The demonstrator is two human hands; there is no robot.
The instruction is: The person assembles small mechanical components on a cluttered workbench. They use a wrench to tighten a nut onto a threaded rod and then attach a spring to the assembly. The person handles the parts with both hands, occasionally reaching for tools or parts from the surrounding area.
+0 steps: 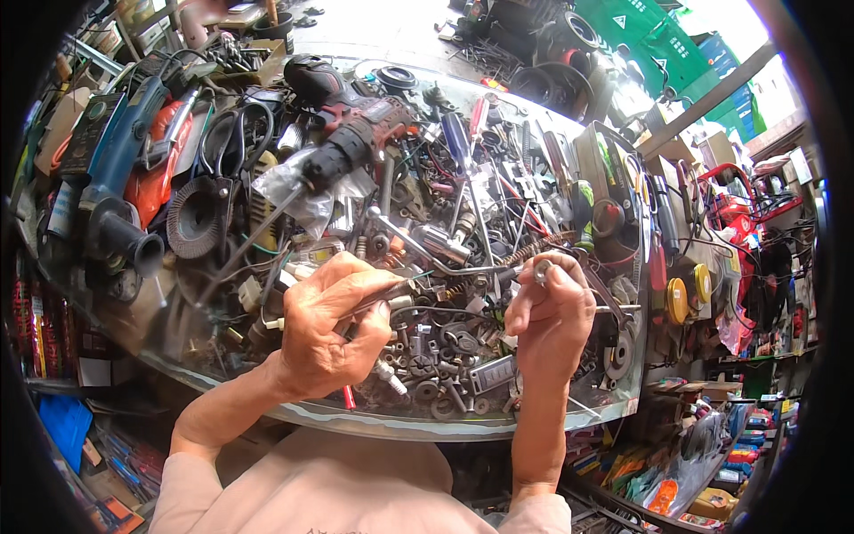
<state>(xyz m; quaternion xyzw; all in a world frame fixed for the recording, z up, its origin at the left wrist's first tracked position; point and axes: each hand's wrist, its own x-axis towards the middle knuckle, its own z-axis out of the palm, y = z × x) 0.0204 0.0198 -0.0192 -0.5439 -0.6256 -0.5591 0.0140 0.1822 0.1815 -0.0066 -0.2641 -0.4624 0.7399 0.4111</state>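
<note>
My left hand is closed in a pinch on a slim dark metal tool, its narrow end pointing right over the heaped parts. The tool's exact kind does not show. To its right, my right hand is raised, with thumb and fingertips closed on a small round metal piece, which looks like a nut or washer. Both hands are above a glass-topped table heaped with loose hardware. Between them lie several bolts and nuts, a flat metal block and a long spring.
A cordless drill with a long bit lies beyond my left hand. An angle grinder and a wire cup brush are at the left. Screwdrivers lie at the back. Shelves with packaged goods stand at the right.
</note>
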